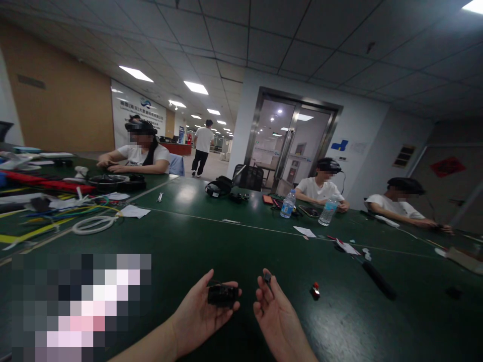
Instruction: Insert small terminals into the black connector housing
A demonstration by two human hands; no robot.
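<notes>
Above the near part of the green table [158,281], my left hand [194,317] is turned palm up, its fingers wrapped round a black boxy device [223,295] whose kind I cannot make out. A short gap separates it from my right hand [277,314], which pinches a small dark grey block [267,277] between thumb and forefinger. The two pieces are apart. On the table to the right of my right hand lies a small red and silver part [315,290].
A black-handled tool [379,279] lies at right. Farther back stand two water bottles [288,205]. Coiled white tubing [94,224] and loose wires clutter the left. A small wrench [160,197] lies beyond. Several people with headsets sit around the table. The lower left is pixelated.
</notes>
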